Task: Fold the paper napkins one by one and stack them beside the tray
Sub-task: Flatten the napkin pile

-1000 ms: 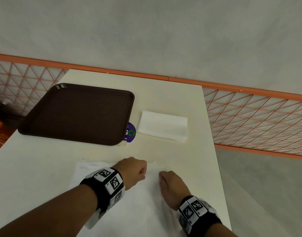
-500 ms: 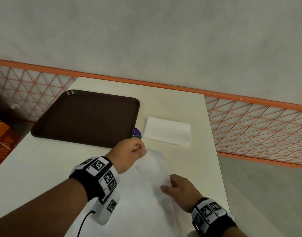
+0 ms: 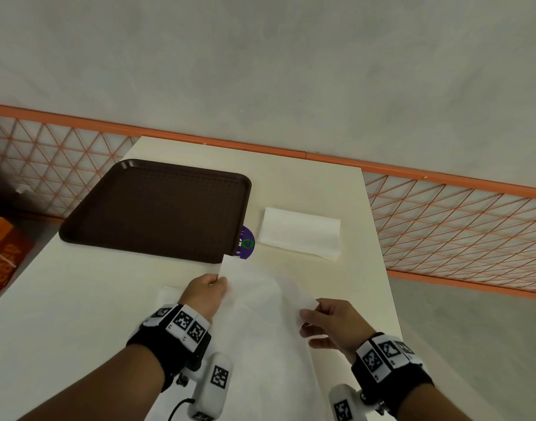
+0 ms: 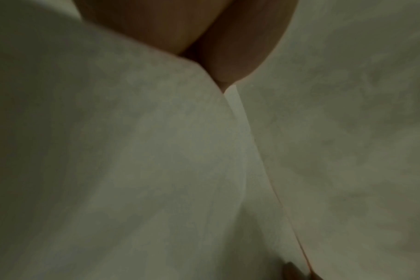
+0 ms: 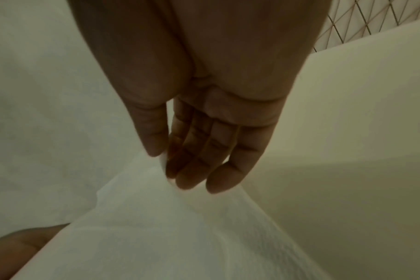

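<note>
A large unfolded white napkin [image 3: 260, 323] is held up off the cream table between both hands. My left hand [image 3: 204, 294] pinches its far left corner, which stands up near the tray's front right corner. My right hand [image 3: 327, 319] pinches the napkin's [image 5: 156, 227] right corner between thumb and fingers [image 5: 199, 170]. In the left wrist view the napkin [image 4: 132, 151] fills the frame under my left hand [image 4: 223, 72]. A folded white napkin [image 3: 300, 232] lies flat to the right of the dark brown tray [image 3: 157, 208].
A purple round sticker [image 3: 245, 243] shows on the table [image 3: 78, 299] between tray and folded napkin. Another white sheet [image 3: 169, 294] peeks out left of my left wrist. An orange mesh railing [image 3: 458, 223] runs behind and right of the table. An orange box [image 3: 2, 253] sits on the floor at left.
Both hands have lifted the top napkin off the table and drawn apart, the left one forward toward the tray, the right one to the right. The camera view has shifted.
</note>
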Available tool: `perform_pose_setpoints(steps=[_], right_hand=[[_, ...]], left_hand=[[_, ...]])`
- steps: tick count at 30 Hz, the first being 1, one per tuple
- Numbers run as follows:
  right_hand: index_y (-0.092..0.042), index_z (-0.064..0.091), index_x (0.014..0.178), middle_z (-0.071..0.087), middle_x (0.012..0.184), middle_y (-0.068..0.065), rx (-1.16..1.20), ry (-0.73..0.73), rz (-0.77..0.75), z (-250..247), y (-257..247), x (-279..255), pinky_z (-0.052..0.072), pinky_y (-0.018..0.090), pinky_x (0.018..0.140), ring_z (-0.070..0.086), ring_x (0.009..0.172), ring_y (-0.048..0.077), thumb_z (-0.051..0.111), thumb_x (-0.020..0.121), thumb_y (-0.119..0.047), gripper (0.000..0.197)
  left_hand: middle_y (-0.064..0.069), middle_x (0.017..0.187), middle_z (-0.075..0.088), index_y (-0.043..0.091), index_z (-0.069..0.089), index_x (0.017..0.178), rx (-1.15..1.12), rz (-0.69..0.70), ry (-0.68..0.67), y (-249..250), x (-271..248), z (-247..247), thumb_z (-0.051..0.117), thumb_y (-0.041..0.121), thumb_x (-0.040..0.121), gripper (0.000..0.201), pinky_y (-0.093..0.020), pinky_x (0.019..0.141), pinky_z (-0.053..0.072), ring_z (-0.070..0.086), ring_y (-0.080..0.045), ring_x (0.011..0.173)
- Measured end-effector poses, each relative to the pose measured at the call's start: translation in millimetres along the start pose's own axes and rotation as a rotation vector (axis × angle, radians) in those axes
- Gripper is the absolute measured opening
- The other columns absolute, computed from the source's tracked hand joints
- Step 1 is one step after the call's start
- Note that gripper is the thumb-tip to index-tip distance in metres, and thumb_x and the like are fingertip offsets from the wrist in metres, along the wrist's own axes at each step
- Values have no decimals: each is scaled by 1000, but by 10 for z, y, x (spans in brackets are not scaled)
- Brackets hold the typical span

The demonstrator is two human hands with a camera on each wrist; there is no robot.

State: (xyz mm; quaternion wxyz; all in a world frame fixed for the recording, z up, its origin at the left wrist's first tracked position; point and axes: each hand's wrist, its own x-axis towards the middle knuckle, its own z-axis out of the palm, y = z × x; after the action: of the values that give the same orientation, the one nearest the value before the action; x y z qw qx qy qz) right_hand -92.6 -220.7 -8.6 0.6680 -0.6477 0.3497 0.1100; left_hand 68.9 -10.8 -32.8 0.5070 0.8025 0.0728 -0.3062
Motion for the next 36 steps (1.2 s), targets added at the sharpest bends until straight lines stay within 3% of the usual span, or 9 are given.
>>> perform_pose_setpoints(steps=[4, 9, 15, 18, 22, 28, 31, 33, 36], right_hand=[[-12, 56, 66, 66, 73, 10, -75, 159, -59, 48, 1, 122, 57, 38, 68, 63, 68, 22, 62, 91, -14, 26], [-11, 62, 83, 70, 87, 12, -54, 211, -164, -39, -181, 229, 59, 48, 76, 68, 84, 31, 59, 92, -14, 10], [-22, 64, 104, 73, 90, 7, -200, 93, -101, -31, 41, 195, 57, 36, 72, 68, 79, 24, 71, 83, -9, 26], [-10, 71, 91, 71, 84, 13, -351, 129, -60, -2, 192, 251, 58, 34, 69, 62, 65, 19, 70, 83, -9, 8], [-14, 73, 78, 72, 79, 11, -417, 211, -133, -49, 206, 325, 55, 43, 72, 59, 65, 18, 71, 81, -17, 4], [-25, 73, 70, 74, 79, -5, -316, 241, -280, -115, 98, 213, 48, 10, 67, 66, 73, 9, 73, 79, 2, 28], [-27, 72, 67, 70, 70, -17, -366, 215, -312, -121, 183, 149, 44, 5, 68, 64, 65, -6, 73, 77, 6, 35], [-35, 70, 64, 68, 80, -22, -460, 229, -338, -117, 276, 138, 39, -2, 73, 62, 75, -15, 68, 79, 10, 47], [-36, 72, 70, 67, 101, -19, -689, 196, -358, -128, 351, 140, 30, -5, 85, 62, 100, -3, 62, 84, 5, 44]], left_hand=[[-7, 93, 70, 12, 66, 95, 147, 26, 0, 32, -96, -61, 55, 21, 92, 15, -37, 87, 53, 66, -29, 90], [-2, 89, 69, 14, 64, 101, 168, 145, -92, 182, -73, -151, 59, 13, 91, 11, -24, 64, 44, 62, -17, 79], [-9, 98, 72, 16, 65, 98, 67, 80, -183, 23, -22, -86, 59, -2, 88, 22, -40, 86, 54, 68, -30, 95], [-8, 97, 73, 22, 69, 87, 95, 66, -221, -111, -4, -86, 58, -2, 88, 27, -46, 92, 52, 68, -30, 95], [-5, 95, 73, 24, 69, 85, 110, 129, -199, -118, 13, -103, 60, -2, 88, 27, -42, 95, 51, 67, -26, 97], [-1, 100, 66, 7, 66, 85, 98, 208, -221, 25, -88, -153, 48, -23, 82, 35, -4, 64, 46, 62, -14, 94], [7, 100, 70, 7, 71, 85, 11, 191, -240, 96, -107, -204, 46, -8, 85, 29, -9, 75, 40, 59, -4, 100], [11, 92, 74, 15, 75, 84, -47, 181, -269, 139, -91, -207, 56, 8, 82, 20, -14, 80, 40, 60, -4, 102], [13, 89, 73, 20, 77, 84, 77, 254, -262, 170, -104, -120, 56, 41, 79, 29, -18, 88, 42, 61, -2, 96]])
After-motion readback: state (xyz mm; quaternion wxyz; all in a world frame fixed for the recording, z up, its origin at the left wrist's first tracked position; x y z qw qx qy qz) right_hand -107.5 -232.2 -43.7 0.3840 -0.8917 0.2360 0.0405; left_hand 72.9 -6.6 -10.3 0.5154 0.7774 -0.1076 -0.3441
